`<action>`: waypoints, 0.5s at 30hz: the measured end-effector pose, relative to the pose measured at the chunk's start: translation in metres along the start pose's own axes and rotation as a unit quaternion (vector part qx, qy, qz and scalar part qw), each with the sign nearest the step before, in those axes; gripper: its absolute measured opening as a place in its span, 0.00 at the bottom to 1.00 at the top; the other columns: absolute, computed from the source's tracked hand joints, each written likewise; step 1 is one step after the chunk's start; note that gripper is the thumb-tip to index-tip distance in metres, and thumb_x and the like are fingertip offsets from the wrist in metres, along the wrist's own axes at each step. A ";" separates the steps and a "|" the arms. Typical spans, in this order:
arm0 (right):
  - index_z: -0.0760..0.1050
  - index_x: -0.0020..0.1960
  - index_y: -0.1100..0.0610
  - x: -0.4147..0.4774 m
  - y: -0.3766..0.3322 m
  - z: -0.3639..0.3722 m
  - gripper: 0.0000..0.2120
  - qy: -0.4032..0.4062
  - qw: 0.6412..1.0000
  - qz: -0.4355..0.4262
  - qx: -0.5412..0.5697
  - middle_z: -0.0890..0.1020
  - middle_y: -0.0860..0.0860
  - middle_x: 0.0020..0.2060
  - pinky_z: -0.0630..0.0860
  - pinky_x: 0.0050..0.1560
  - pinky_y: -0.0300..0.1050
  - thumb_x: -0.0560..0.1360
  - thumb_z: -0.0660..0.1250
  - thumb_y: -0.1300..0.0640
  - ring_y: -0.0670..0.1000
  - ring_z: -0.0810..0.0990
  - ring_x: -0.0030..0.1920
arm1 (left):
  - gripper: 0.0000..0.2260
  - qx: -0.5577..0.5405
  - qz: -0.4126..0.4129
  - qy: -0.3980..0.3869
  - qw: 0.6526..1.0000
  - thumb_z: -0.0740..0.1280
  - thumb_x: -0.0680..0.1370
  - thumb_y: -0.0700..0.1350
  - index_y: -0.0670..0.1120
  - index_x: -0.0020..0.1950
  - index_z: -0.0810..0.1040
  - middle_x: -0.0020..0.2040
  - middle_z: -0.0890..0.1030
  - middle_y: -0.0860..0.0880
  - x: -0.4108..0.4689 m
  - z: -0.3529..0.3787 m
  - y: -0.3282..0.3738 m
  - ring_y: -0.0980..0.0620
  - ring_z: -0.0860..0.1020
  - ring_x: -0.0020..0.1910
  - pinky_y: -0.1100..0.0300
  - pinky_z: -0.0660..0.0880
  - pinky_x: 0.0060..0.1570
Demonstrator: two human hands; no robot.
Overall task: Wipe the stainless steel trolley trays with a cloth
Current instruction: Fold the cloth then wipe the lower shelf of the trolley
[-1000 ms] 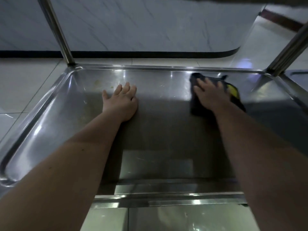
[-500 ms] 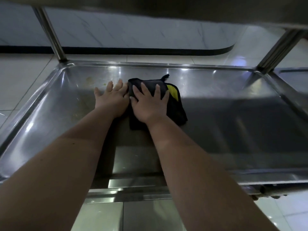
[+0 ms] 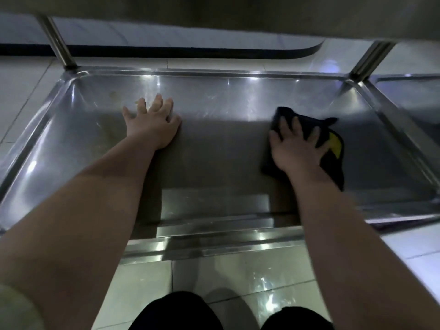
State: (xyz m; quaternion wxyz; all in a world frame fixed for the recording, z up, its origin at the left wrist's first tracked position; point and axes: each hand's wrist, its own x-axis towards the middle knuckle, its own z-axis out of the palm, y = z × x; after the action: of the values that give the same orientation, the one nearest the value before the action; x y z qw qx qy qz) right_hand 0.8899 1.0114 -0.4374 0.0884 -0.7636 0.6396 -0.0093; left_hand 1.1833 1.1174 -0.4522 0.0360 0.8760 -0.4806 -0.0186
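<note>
- Left hand (image 3: 152, 126) flat on the steel trolley tray (image 3: 226, 139), fingers spread, holding nothing.
- Right hand (image 3: 296, 144) presses down with straight fingers on the dark cloth (image 3: 333, 148), yellow patch showing, on the tray's right side.
- Both hands well apart.

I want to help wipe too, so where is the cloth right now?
In the head view, the dark cloth lies on the right side of the steel tray, pressed flat under the right hand.
</note>
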 end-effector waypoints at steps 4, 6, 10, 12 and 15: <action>0.44 0.78 0.39 -0.076 -0.091 0.032 0.28 0.006 0.981 -0.191 -0.010 0.45 0.44 0.79 0.35 0.69 0.72 0.80 0.42 0.36 0.64 0.39 0.77 | 0.26 -0.001 0.000 -0.002 1.000 0.46 0.80 0.61 0.58 0.77 0.52 0.80 0.50 0.53 -0.004 -0.003 -0.001 0.42 0.47 0.78 0.31 0.45 0.70; 0.43 0.78 0.39 -0.099 -0.108 0.040 0.27 -0.001 0.971 -0.237 -0.016 0.44 0.44 0.79 0.32 0.69 0.70 0.80 0.40 0.36 0.63 0.37 0.77 | 0.22 -0.027 0.014 0.016 0.999 0.47 0.81 0.58 0.56 0.74 0.58 0.79 0.55 0.51 -0.009 -0.005 -0.002 0.43 0.50 0.78 0.30 0.45 0.70; 0.42 0.78 0.38 -0.099 -0.103 0.037 0.27 -0.015 0.973 -0.231 -0.009 0.42 0.44 0.79 0.31 0.71 0.68 0.80 0.39 0.36 0.62 0.35 0.77 | 0.20 -0.078 0.021 0.002 0.997 0.50 0.83 0.52 0.56 0.75 0.61 0.80 0.54 0.52 -0.043 -0.010 -0.006 0.46 0.46 0.79 0.30 0.37 0.68; 0.42 0.78 0.38 -0.099 -0.104 0.036 0.27 -0.026 0.974 -0.223 -0.010 0.42 0.44 0.79 0.31 0.71 0.67 0.80 0.39 0.36 0.61 0.35 0.77 | 0.22 -0.063 0.013 -0.022 0.998 0.49 0.83 0.53 0.57 0.77 0.57 0.80 0.51 0.53 -0.078 -0.004 -0.006 0.45 0.44 0.79 0.29 0.37 0.68; 0.43 0.78 0.37 -0.102 -0.099 0.032 0.27 -0.030 0.970 -0.241 -0.012 0.44 0.42 0.79 0.33 0.72 0.65 0.79 0.40 0.35 0.59 0.38 0.78 | 0.23 -0.034 0.027 -0.025 0.999 0.44 0.82 0.58 0.62 0.78 0.48 0.80 0.47 0.55 -0.123 0.002 -0.008 0.46 0.43 0.79 0.34 0.37 0.70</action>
State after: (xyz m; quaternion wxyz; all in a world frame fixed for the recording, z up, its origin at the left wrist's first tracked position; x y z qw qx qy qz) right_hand 0.9724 1.1314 -0.4439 0.0937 -0.8962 0.4336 0.0001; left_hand 1.1235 1.2250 -0.4551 0.0545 0.8603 -0.5038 -0.0555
